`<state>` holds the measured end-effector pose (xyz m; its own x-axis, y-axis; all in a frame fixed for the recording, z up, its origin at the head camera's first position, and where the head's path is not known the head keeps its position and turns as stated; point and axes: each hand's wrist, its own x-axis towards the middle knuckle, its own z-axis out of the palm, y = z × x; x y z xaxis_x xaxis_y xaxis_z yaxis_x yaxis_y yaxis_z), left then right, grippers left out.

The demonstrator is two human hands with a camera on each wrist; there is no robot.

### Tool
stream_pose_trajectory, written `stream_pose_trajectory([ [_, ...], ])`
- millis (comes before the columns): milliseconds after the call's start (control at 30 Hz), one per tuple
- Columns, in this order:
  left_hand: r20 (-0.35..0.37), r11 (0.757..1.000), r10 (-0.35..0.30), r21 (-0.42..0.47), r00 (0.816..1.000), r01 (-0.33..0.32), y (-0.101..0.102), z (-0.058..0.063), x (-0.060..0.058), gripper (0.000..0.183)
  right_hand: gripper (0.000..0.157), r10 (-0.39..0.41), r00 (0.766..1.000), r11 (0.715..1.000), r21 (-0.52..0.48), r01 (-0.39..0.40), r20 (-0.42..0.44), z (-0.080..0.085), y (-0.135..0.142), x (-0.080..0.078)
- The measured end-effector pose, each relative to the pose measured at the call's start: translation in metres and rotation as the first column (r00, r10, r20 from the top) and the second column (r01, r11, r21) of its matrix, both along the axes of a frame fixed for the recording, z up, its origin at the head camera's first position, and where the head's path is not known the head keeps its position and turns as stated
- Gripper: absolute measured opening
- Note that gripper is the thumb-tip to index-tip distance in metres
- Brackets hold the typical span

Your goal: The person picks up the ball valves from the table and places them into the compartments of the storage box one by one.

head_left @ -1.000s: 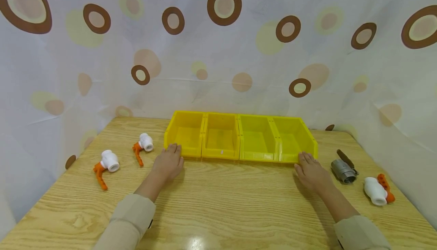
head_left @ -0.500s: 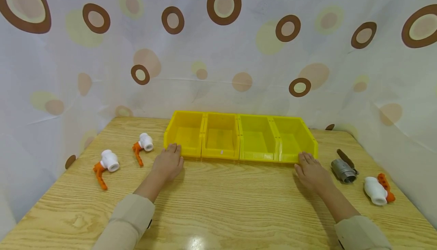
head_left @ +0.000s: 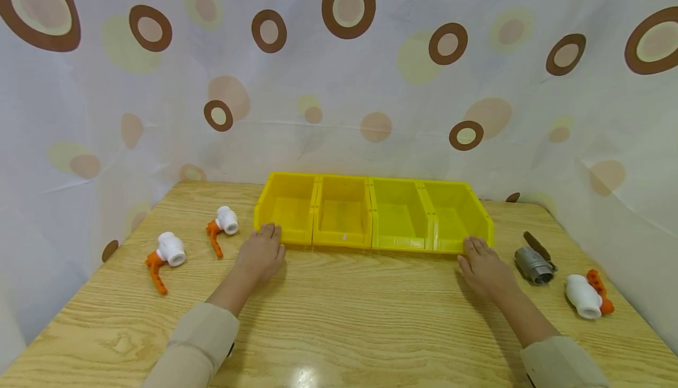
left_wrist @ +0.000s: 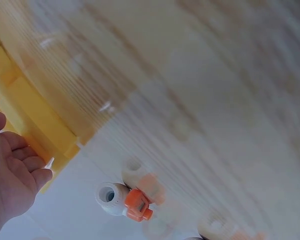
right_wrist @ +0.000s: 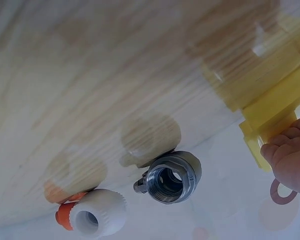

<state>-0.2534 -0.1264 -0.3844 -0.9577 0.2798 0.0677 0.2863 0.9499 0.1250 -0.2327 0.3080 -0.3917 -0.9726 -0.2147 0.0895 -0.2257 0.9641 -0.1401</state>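
Four-sided yellow storage bins stand joined in a row at the back of the table, seen in the head view. My left hand (head_left: 262, 252) rests its fingers at the front lip of the leftmost bin (head_left: 298, 235). At the other end, my right hand (head_left: 484, 270) touches the front edge of the rightmost bin (head_left: 450, 243). Between them are two more bins, one deeper yellow (head_left: 341, 238) and one lighter (head_left: 399, 242). Both wrist views show loosely bent fingers against the yellow plastic; neither hand encloses a loose object.
Left of the bins lie two white ball valves, a larger one (head_left: 172, 250) and a smaller one (head_left: 228, 221), with orange handles. To the right are a grey metal valve (head_left: 532, 265) and another white ball valve (head_left: 584, 297). A patterned curtain (head_left: 339, 82) hangs behind the wooden table (head_left: 360, 329).
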Motion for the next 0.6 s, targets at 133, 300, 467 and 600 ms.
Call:
stream_pose_trajectory([
  [133,-0.004,1.000,-0.004,-0.011,1.000,0.003,-0.0004,-0.0001,0.0009,0.052,0.054,0.002,1.000,1.000,0.006,-0.002,-0.010,-0.0005,-0.0005,0.0006],
  [300,0.000,1.000,-0.010,-0.020,1.000,0.010,-0.0006,-0.0006,0.0015,0.052,0.054,0.004,1.000,1.000,0.007,-0.004,-0.005,-0.0007,-0.0006,0.0019],
  [467,0.001,1.000,-0.012,-0.021,1.000,0.012,-0.0006,-0.0002,0.0026,0.051,0.054,0.005,1.000,1.000,0.004,-0.005,0.007,0.0000,-0.0010,0.0030],
  [600,0.004,1.000,-0.008,-0.024,1.000,0.008,-0.0013,-0.0003,0.0031,0.051,0.055,0.006,1.000,1.000,0.001,-0.006,0.009,0.0006,-0.0015,0.0035],
])
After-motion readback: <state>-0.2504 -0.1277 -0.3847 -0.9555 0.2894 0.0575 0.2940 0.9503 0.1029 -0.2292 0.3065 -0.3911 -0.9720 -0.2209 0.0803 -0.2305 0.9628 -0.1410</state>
